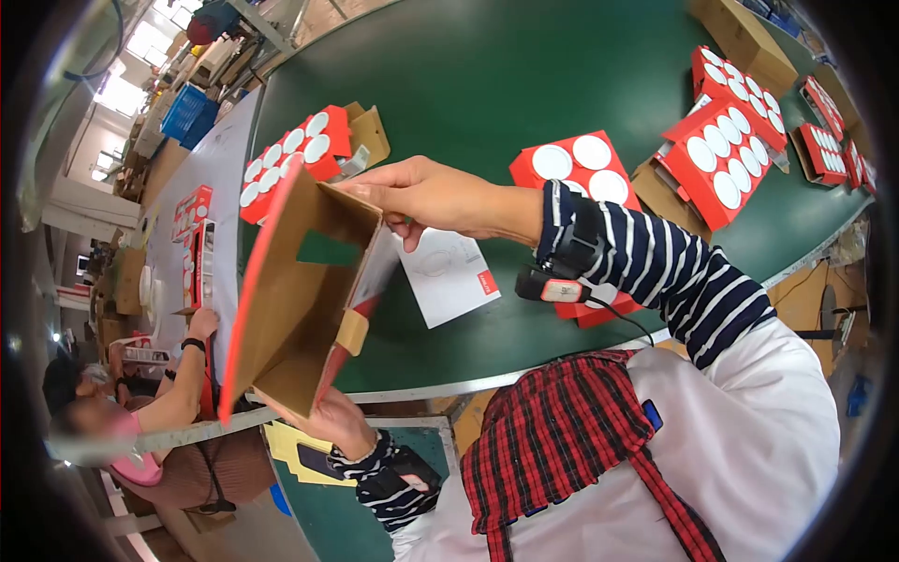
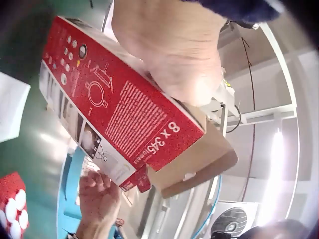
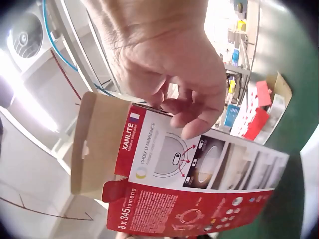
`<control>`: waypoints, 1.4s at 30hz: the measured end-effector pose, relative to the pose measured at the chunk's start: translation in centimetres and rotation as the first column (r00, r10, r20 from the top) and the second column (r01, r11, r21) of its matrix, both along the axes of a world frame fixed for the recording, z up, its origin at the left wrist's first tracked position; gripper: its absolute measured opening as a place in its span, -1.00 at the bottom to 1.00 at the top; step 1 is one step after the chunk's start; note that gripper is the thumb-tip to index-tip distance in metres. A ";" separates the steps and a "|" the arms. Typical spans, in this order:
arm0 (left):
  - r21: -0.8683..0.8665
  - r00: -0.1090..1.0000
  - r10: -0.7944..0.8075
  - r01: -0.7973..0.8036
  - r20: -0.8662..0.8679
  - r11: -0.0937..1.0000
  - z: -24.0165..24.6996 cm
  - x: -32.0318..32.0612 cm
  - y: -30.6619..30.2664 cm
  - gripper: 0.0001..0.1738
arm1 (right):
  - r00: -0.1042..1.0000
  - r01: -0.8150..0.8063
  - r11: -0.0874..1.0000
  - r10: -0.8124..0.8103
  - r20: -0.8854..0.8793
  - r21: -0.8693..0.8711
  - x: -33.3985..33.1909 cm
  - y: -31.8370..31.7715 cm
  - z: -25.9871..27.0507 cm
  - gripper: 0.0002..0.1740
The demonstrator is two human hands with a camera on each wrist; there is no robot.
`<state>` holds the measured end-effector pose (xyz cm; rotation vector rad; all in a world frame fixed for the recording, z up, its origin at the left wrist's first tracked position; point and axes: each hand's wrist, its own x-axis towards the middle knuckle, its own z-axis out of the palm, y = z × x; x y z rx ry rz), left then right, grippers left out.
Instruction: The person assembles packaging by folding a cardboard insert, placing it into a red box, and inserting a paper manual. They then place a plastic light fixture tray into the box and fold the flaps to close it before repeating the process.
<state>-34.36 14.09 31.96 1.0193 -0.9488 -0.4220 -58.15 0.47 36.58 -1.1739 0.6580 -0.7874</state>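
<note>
An open red-and-white cardboard box (image 1: 314, 281), brown inside with a cut-out in one wall, is held up tilted over the table's near edge. My right hand (image 1: 426, 197) pinches its upper edge, thumb and fingers curled; in the right wrist view this hand (image 3: 169, 69) lies over the printed side (image 3: 174, 164). My left hand (image 1: 339, 423) grips the box's lower end. The left wrist view shows the left hand (image 2: 169, 55) along the edge of the red panel (image 2: 119, 99), its fingertips hidden, with a brown flap (image 2: 199, 164) standing out at the box's end.
On the green table (image 1: 449, 103) lie a white printed sheet (image 1: 449, 281) and red boxes with white discs (image 1: 290, 159), (image 1: 576, 169), (image 1: 721, 164). An open brown carton (image 1: 744, 42) stands at the far right. Another person (image 1: 169, 421) works at the left table.
</note>
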 end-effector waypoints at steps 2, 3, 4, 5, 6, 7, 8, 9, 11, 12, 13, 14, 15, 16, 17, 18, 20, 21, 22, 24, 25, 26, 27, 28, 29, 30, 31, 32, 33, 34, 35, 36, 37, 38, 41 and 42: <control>0.118 0.994 -0.106 0.109 -0.028 0.987 -1.8 1.8 0.3 -0.49 | 0.998 -0.015 0.993 0.007 -0.064 -0.121 -0.5 -0.4 -1.8 -0.55; 0.170 0.941 -0.102 0.048 0.322 0.984 -2.8 0.8 0.5 -0.50 | 0.994 -0.041 0.990 0.026 -0.110 -0.135 -0.7 -1.4 -4.7 -0.55; 0.197 0.766 -0.109 -0.023 0.633 0.980 -3.6 -0.4 0.7 -0.52 | 0.975 -0.050 0.992 0.023 -0.221 -0.116 -1.5 -0.8 -5.7 -0.55; 0.252 0.810 -0.143 -0.006 0.569 0.968 -7.9 0.5 0.6 -0.54 | 0.985 -0.009 0.994 -0.009 -0.171 -0.108 -1.2 -1.1 -10.1 -0.57; 0.273 0.852 -0.206 0.078 0.480 0.959 -10.6 -0.4 0.9 -0.57 | 0.991 0.030 0.995 -0.043 -0.123 -0.100 -0.8 -1.3 -15.1 -0.58; 0.355 0.761 -0.314 0.118 0.567 0.927 -13.9 -0.2 1.2 -0.59 | 0.968 0.044 0.989 -0.078 -0.241 -0.145 -0.9 -0.8 -17.8 -0.56; 0.417 0.427 -0.370 -0.020 0.825 0.909 -15.1 -1.2 1.6 -0.56 | 0.929 0.049 0.981 -0.114 -0.353 -0.189 -1.2 0.4 -18.1 -0.54; 0.434 0.359 -0.395 -0.034 0.846 0.900 -15.7 -1.7 2.2 -0.49 | 0.829 -0.005 0.981 -0.105 -0.550 -0.194 -1.7 1.2 -18.4 -0.45; 0.452 0.282 -0.424 -0.039 0.861 0.891 -14.9 -2.9 2.1 -0.40 | 0.826 0.090 0.948 -0.243 -0.508 -0.306 -1.8 2.9 -20.3 -0.36; 0.523 0.213 -0.495 -0.106 0.843 0.846 -13.6 -3.5 2.3 -0.29 | 0.825 0.136 0.972 -0.218 -0.521 -0.192 -1.8 3.6 -19.1 -0.33; 0.579 0.151 -0.559 -0.179 0.815 0.796 -12.5 -4.3 2.4 -0.17 | 0.824 0.138 0.973 -0.217 -0.523 -0.187 -2.0 3.9 -18.7 -0.33; 0.580 0.149 -0.561 -0.175 0.814 0.796 -11.9 -5.1 2.7 -0.17 | 0.832 0.131 0.978 -0.198 -0.518 -0.163 -2.2 4.1 -18.5 -0.34; 0.595 0.074 -0.598 -0.252 0.798 0.763 -11.5 -6.1 3.1 -0.07 | 0.840 0.130 0.981 -0.185 -0.511 -0.141 -2.4 4.2 -18.3 -0.35; 0.598 -0.003 -0.633 -0.323 0.774 0.733 -11.4 -6.9 3.2 0.04 | 0.836 0.149 0.979 -0.201 -0.511 -0.141 -2.4 4.3 -18.0 -0.35; 0.532 -0.014 -0.560 -0.293 0.829 0.795 -12.8 -6.7 2.9 0.05 | 0.817 0.103 0.982 -0.175 -0.549 -0.160 -2.4 4.4 -17.9 -0.36; 0.563 0.022 -0.580 -0.275 0.814 0.779 -13.1 -6.5 3.1 0.03 | 0.797 0.058 0.984 -0.148 -0.585 -0.170 -2.7 4.3 -17.8 -0.36; 0.546 0.035 -0.559 -0.270 0.828 0.793 -13.1 -6.3 3.0 -0.08 | 0.815 0.060 0.993 -0.109 -0.569 -0.104 -3.3 3.9 -17.7 -0.37; 0.544 0.027 -0.559 -0.274 0.828 0.793 -13.3 -5.8 2.9 -0.08 | 0.834 0.031 0.999 -0.051 -0.549 -0.045 -3.3 3.6 -17.6 -0.37; 0.517 0.061 -0.517 -0.215 0.854 0.829 -13.4 -5.2 2.7 -0.15 | 0.852 -0.002 1.000 0.008 -0.524 0.011 -3.2 3.1 -17.6 -0.37; 0.484 0.094 -0.475 -0.166 0.875 0.859 -13.2 -4.5 2.4 -0.22 | 0.877 -0.056 0.997 0.073 -0.475 0.049 -3.6 2.1 -18.1 -0.39; 0.472 0.128 -0.456 -0.142 0.881 0.870 -12.9 -4.7 2.2 -0.32 | 0.879 -0.099 0.990 0.132 -0.459 0.096 -4.0 1.6 -17.7 -0.40; 0.461 0.162 -0.441 -0.117 0.883 0.880 -12.7 -4.7 2.2 -0.40 | 0.877 -0.141 0.979 0.191 -0.440 0.144 -4.2 1.6 -17.3 -0.40; 0.463 0.161 -0.443 -0.117 0.882 0.879 -12.7 -4.6 2.2 -0.40 | 0.870 -0.137 0.976 0.199 -0.451 0.167 -4.2 1.7 -16.9 -0.38; 0.446 0.203 -0.417 -0.125 0.886 0.887 -12.8 -4.6 1.9 -0.46 | 0.871 -0.128 0.978 0.191 -0.453 0.167 -4.4 1.6 -16.3 -0.38; 0.427 0.244 -0.389 -0.129 0.888 0.895 -12.9 -4.6 1.5 -0.52 | 0.850 -0.126 0.972 0.209 -0.484 0.197 -4.5 1.4 -15.8 -0.38; 0.385 0.287 -0.338 -0.122 0.896 0.915 -13.2 -4.2 1.1 -0.62 | 0.826 -0.127 0.966 0.229 -0.514 0.227 -4.8 1.3 -15.2 -0.37; 0.390 0.352 -0.327 -0.122 0.877 0.913 -13.5 -3.9 0.7 -0.66 | 0.791 -0.083 0.986 0.155 -0.592 0.148 -5.4 1.4 -14.1 -0.37; 0.397 0.415 -0.314 -0.129 0.854 0.909 -13.6 -3.6 0.4 -0.69 | 0.765 0.026 0.982 -0.140 -0.629 -0.187 -6.2 1.2 -15.2 -0.39; 0.395 0.421 -0.307 -0.138 0.853 0.908 -13.6 -3.3 -0.1 -0.69 | 0.710 0.105 0.856 -0.421 -0.565 -0.506 -7.7 1.3 -15.2 -0.40; 0.428 0.483 -0.322 -0.123 0.814 0.896 -13.6 -3.0 -0.7 -0.71 | 0.729 0.304 0.800 -0.544 -0.414 -0.517 -9.8 1.4 -15.3 -0.50; 0.460 0.545 -0.335 -0.108 0.769 0.881 -13.7 -3.0 -1.2 -0.73 | 0.694 0.352 0.844 -0.525 -0.493 -0.405 -12.9 1.4 -13.3 -0.57; 0.467 0.553 -0.330 -0.123 0.765 0.876 -13.7 -3.2 -1.5 -0.73 | 0.568 0.455 0.647 -0.740 -0.359 -0.612 -15.8 0.0 -15.5 -0.58; 0.505 0.601 -0.342 -0.120 0.723 0.855 -13.5 -3.7 -2.1 -0.72 | 0.434 0.488 0.565 -0.819 -0.376 -0.666 -19.0 -1.4 -16.6 -0.54; 0.537 0.644 -0.351 -0.112 0.680 0.836 -13.2 -4.0 -2.7 -0.71 | 0.215 0.455 0.520 -0.852 -0.477 -0.723 -21.7 -2.8 -17.2 -0.48; 0.564 0.669 -0.359 -0.110 0.652 0.819 -13.4 -4.0 -3.7 -0.62 | 0.145 0.470 0.532 -0.834 -0.533 -0.705 -26.9 -5.8 -21.2 -0.45; 0.566 0.701 -0.340 -0.110 0.627 0.817 -13.6 -4.0 -3.9 -0.55 | 0.179 0.497 0.553 -0.820 -0.544 -0.669 -27.6 -6.4 -22.0 -0.47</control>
